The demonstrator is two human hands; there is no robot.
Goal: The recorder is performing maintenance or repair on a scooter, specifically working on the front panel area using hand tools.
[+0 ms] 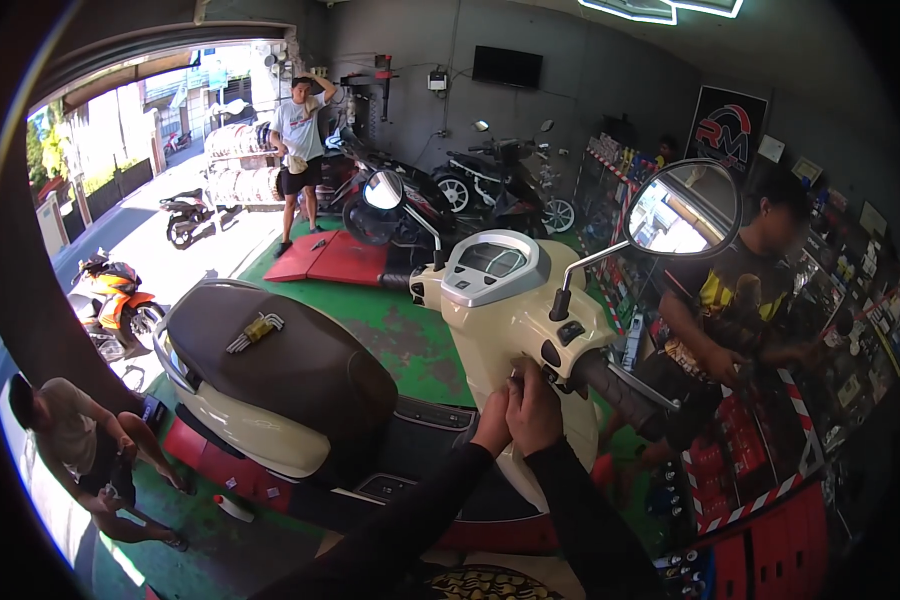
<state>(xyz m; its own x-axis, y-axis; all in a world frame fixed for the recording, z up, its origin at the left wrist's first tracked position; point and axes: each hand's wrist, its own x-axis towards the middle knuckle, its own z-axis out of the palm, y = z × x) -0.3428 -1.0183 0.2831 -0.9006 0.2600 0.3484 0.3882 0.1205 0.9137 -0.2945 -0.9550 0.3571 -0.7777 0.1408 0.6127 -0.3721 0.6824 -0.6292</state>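
A cream scooter (510,372) stands in front of me, its handlebar and silver-rimmed dashboard (496,262) toward the right. My left hand (492,424) and my right hand (536,408) are together against the scooter's front body, just below the right handlebar grip (615,390). Fingers are closed on both hands. Whatever sits between them is hidden by the knuckles. A set of hex keys in a yellow holder (256,333) lies on the dark brown seat (270,365).
A person (85,450) sits at the lower left, another (298,140) stands near the doorway, and one (740,290) works at the right by a glass display case (760,450). A white bottle (233,508) is on the green floor. Other motorcycles (505,175) stand behind a red ramp (335,258).
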